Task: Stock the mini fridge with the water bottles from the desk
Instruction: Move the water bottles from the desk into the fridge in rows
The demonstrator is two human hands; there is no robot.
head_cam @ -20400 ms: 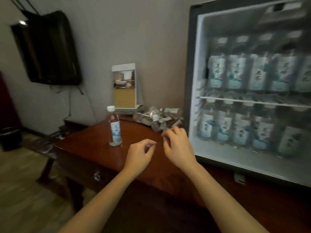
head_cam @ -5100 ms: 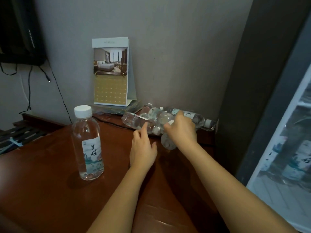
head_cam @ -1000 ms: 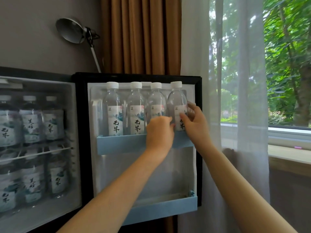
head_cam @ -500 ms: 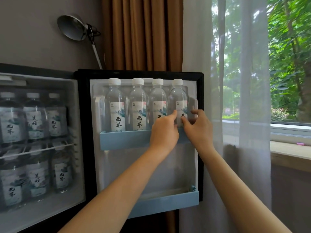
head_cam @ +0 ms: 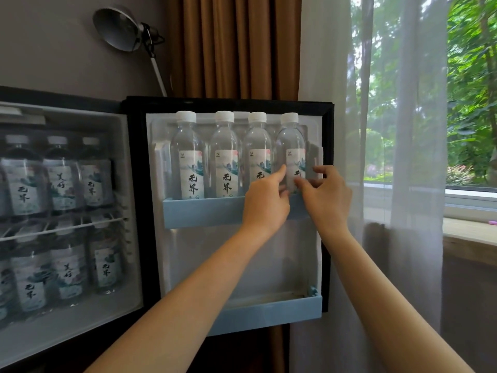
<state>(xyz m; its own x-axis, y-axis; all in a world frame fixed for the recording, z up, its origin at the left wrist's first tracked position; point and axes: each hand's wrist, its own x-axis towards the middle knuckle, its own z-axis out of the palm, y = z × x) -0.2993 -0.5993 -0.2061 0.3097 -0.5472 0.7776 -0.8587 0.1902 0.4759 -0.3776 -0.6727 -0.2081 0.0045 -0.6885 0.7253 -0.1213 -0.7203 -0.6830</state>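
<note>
Our left hand (head_cam: 266, 200) and right hand (head_cam: 326, 195) both pinch the bottle (head_cam: 290, 141) low on its label with curled fingers. It stands upright at the right end of the top shelf (head_cam: 199, 212) of the door (head_cam: 293, 254), just beside its neighbours (head_cam: 256, 141) (three in front, one cap (head_cam: 241, 115) behind). We judge it's being seated; next we must let go without tipping it, then fetch more for the bottom shelf (head_cam: 269, 316), since the fridge (head_cam: 67, 329) beyond looks packed.

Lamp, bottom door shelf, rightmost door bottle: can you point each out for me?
Lamp (head_cam: 118, 30): head view, on its metal shade.
Bottom door shelf (head_cam: 269, 314): head view, on its blue front rail.
Rightmost door bottle (head_cam: 290, 138): head view, on its clear shoulder.
</note>
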